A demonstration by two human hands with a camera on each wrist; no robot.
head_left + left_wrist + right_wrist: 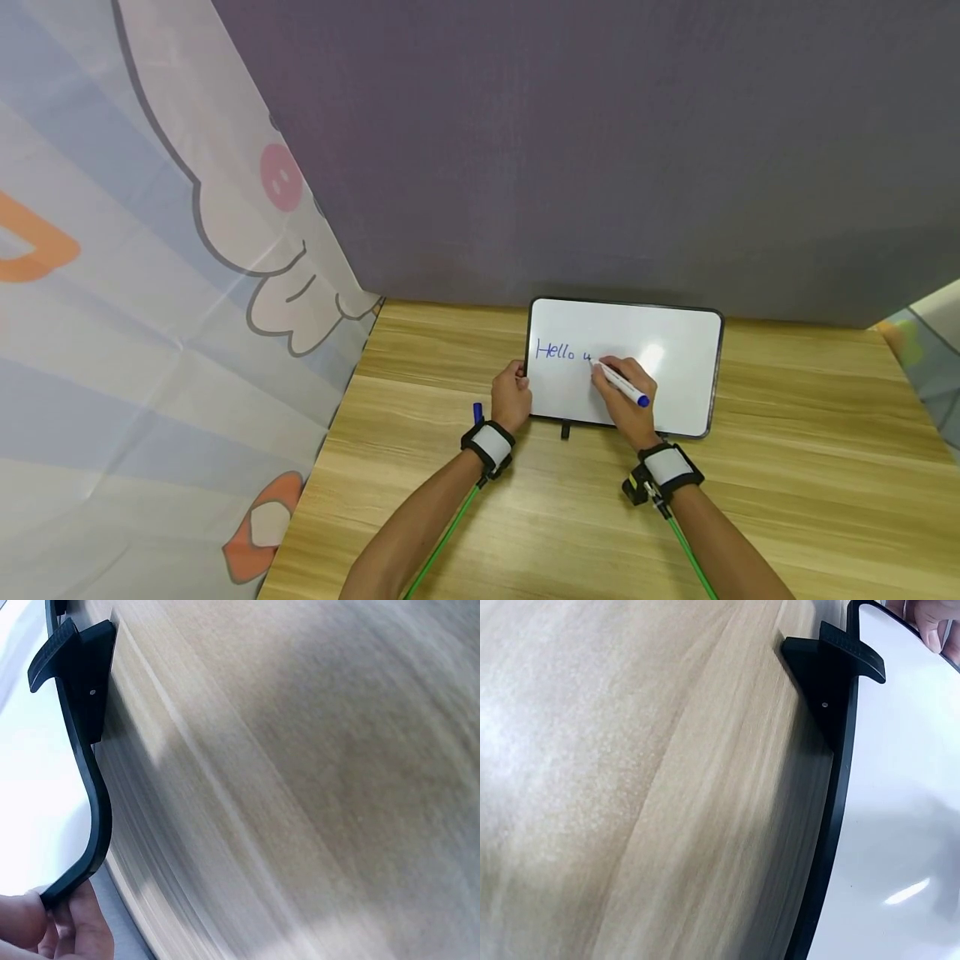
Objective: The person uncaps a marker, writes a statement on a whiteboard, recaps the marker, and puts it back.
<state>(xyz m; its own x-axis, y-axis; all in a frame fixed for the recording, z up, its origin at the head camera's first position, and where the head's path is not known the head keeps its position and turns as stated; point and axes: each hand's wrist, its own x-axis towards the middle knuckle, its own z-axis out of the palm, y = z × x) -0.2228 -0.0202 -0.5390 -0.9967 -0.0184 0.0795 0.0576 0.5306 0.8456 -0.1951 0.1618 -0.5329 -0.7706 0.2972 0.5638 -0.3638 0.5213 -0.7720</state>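
A small black-framed whiteboard leans up from the wooden table, with "Hello" and a partly written letter in blue across its left half. My right hand pinches a white marker with a blue end, its tip at that last letter. At the board's left edge, my left hand grips the frame. In the left wrist view, the thumb lies on the front and the other fingers curl behind the edge. The right hand and marker are outside the right wrist view, where the left hand's fingers show at the top corner.
Black stand feet hold the board's lower edge. A blue cap-like piece shows beside the left wrist. The wooden table meets a dark grey panel behind the board. A cartoon-print sheet hangs at the left.
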